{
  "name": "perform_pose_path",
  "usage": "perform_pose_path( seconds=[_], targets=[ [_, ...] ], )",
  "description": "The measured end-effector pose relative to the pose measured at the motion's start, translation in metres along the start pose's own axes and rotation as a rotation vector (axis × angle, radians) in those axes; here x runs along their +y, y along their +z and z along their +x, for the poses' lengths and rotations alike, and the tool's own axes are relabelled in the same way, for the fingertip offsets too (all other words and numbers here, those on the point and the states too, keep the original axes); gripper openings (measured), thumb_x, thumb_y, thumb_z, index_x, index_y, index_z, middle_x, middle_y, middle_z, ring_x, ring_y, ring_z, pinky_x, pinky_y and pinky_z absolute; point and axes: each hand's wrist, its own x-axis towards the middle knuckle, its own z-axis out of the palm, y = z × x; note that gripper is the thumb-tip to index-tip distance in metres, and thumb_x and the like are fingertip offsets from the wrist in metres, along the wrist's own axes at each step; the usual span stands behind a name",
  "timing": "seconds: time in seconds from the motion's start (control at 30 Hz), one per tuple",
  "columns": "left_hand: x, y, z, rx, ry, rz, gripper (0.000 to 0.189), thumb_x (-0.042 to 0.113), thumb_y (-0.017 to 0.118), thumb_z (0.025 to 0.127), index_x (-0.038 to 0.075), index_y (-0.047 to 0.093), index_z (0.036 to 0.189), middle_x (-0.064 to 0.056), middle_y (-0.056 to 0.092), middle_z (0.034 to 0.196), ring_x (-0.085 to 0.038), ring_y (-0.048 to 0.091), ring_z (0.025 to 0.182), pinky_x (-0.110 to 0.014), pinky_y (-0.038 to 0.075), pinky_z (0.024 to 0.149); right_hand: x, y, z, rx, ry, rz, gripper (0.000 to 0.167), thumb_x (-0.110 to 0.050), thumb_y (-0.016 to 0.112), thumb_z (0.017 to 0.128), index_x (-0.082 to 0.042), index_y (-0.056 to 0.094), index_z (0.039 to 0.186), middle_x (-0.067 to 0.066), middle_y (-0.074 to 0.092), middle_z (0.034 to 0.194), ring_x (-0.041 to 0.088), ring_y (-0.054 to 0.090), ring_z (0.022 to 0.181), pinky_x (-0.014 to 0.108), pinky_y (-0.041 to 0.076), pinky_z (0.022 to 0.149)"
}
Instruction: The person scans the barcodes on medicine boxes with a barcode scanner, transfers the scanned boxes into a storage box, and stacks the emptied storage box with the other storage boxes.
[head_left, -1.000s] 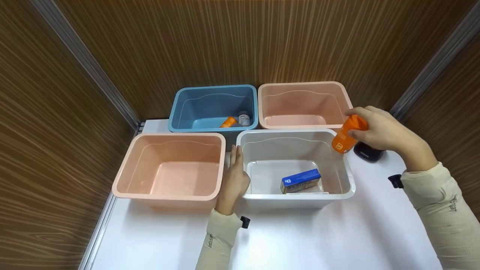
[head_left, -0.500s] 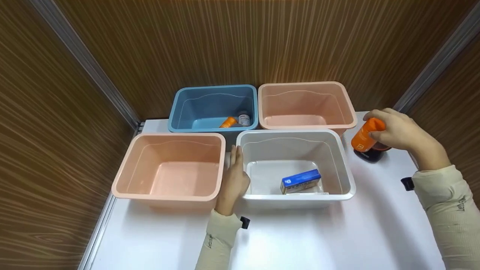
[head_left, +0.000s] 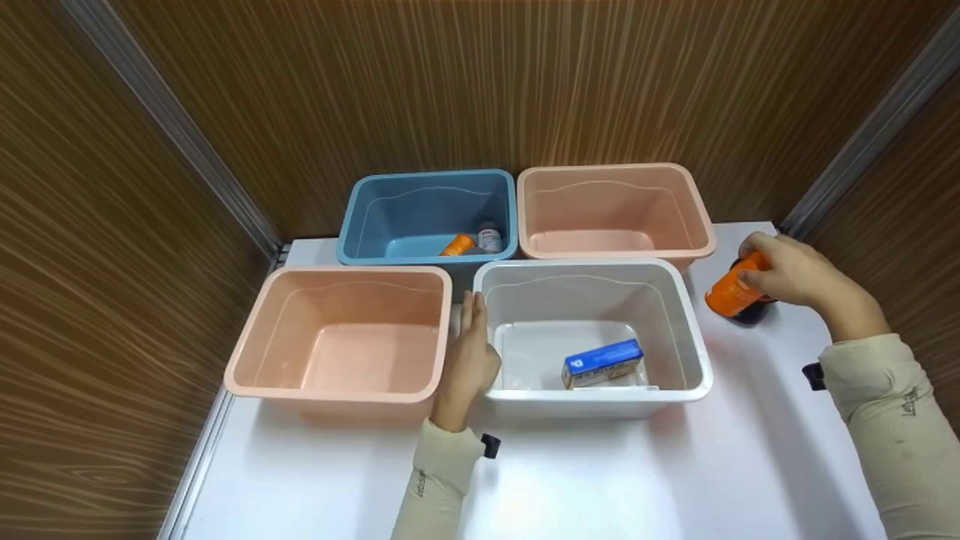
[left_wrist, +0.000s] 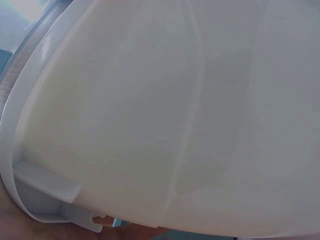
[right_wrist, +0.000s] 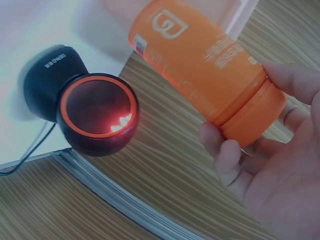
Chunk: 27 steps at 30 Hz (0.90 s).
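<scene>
My right hand (head_left: 802,277) grips an orange bottle (head_left: 729,292) by its cap end and holds it tilted beside the white bin. In the right wrist view the bottle (right_wrist: 195,60) shows a white logo and fine print, and thumb and fingers pinch its orange cap (right_wrist: 257,117). Close by stands a black scanner (right_wrist: 97,115) with an orange ring and a glowing red light; in the head view the bottle and hand mostly hide it. My left hand (head_left: 469,364) lies with extended fingers against the left side of the white bin (head_left: 592,397), under its rim (left_wrist: 12,130).
A blue box (head_left: 604,358) lies inside the white bin. Pink bins stand at the left (head_left: 337,394) and back right (head_left: 615,255). The blue bin (head_left: 427,260) holds an orange item (head_left: 457,244) and a white bottle (head_left: 489,238). Wood-grain walls (head_left: 450,90) enclose the table.
My right hand has carried the orange bottle rightward, from above the white bin's right rim to the scanner, and the bottle has turned. The left hand stays put.
</scene>
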Motion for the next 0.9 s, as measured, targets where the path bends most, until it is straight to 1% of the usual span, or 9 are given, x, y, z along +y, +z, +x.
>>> perform_pose_path(
  seconds=[0.13,0.2,0.37,0.43,0.5,0.6,0.73,0.83,0.9],
  targets=[
    [-0.0003,0.0004,-0.0001,0.010,0.003,0.018,0.073,-0.006,0.043,0.092,0.001,0.018,0.161,-0.017,0.009,0.168,-0.036,0.033,0.142,-0.044,0.047,0.078,0.0038,0.0056,0.0003,-0.036,0.014,0.009,0.034,-0.010,0.065,0.089,0.003,0.056,0.119,0.028,0.053,0.106,0.042,0.052,0.092,0.056,0.046,0.074],
    [-0.0008,0.0006,0.0002,0.015,0.006,0.026,0.073,-0.005,0.044,0.092,0.001,0.019,0.160,-0.017,0.010,0.167,-0.037,0.030,0.144,-0.046,0.046,0.084,0.0048,0.0078,-0.0006,-0.052,0.022,0.017,0.034,-0.007,0.066,0.086,0.002,0.058,0.118,0.028,0.052,0.107,0.042,0.050,0.094,0.057,0.045,0.076],
    [-0.0005,0.0005,0.0003,0.010,0.006,0.028,0.073,-0.005,0.044,0.092,0.001,0.018,0.161,-0.017,0.009,0.167,-0.036,0.028,0.146,-0.045,0.047,0.084,0.0071,0.0107,-0.0037,-0.108,0.051,0.058,0.038,0.002,0.068,0.081,0.002,0.061,0.118,0.030,0.052,0.112,0.046,0.044,0.100,0.062,0.046,0.081],
    [-0.0002,0.0000,-0.0001,0.007,0.006,0.025,0.073,-0.005,0.044,0.092,0.001,0.018,0.161,-0.017,0.009,0.168,-0.035,0.028,0.146,-0.044,0.047,0.080,0.0074,0.0112,-0.0042,-0.124,0.056,0.070,0.039,0.005,0.068,0.080,0.002,0.061,0.119,0.030,0.053,0.114,0.047,0.045,0.101,0.063,0.047,0.083],
    [0.0001,-0.0008,-0.0004,0.008,0.007,0.027,0.073,-0.006,0.044,0.092,0.001,0.018,0.161,-0.017,0.009,0.167,-0.035,0.028,0.145,-0.043,0.047,0.079,0.0069,0.0114,-0.0040,-0.125,0.061,0.077,0.041,0.007,0.069,0.080,0.003,0.061,0.121,0.031,0.054,0.115,0.048,0.047,0.100,0.064,0.047,0.084],
    [-0.0005,-0.0005,-0.0001,0.008,0.005,0.027,0.073,-0.005,0.044,0.092,0.001,0.019,0.160,-0.018,0.009,0.167,-0.036,0.029,0.145,-0.045,0.047,0.081,0.0062,0.0113,-0.0028,-0.105,0.052,0.069,0.046,0.005,0.069,0.081,0.005,0.058,0.126,0.032,0.054,0.117,0.048,0.049,0.099,0.065,0.045,0.085],
    [-0.0012,0.0006,0.0004,0.005,-0.004,0.025,0.074,-0.005,0.045,0.092,0.002,0.018,0.161,-0.017,0.008,0.168,-0.036,0.029,0.145,-0.046,0.047,0.085,0.0053,0.0103,-0.0012,-0.054,0.028,0.061,0.052,0.002,0.069,0.083,0.006,0.053,0.133,0.035,0.052,0.122,0.048,0.050,0.101,0.066,0.043,0.086],
    [-0.0013,0.0006,0.0002,0.003,-0.006,0.012,0.074,-0.006,0.044,0.093,0.002,0.018,0.161,-0.016,0.008,0.168,-0.035,0.028,0.145,-0.044,0.047,0.081,0.0052,0.0076,-0.0017,-0.020,0.006,0.038,0.051,0.002,0.069,0.083,0.006,0.055,0.132,0.034,0.055,0.121,0.047,0.051,0.100,0.064,0.043,0.085],
    [-0.0010,0.0002,0.0000,0.003,-0.003,0.003,0.074,-0.006,0.044,0.093,0.003,0.018,0.161,-0.016,0.008,0.168,-0.034,0.029,0.145,-0.041,0.047,0.078,0.0061,0.0043,-0.0031,-0.008,0.000,-0.007,0.049,0.001,0.071,0.081,0.007,0.056,0.128,0.034,0.057,0.116,0.048,0.052,0.098,0.064,0.042,0.083]
  ],
)
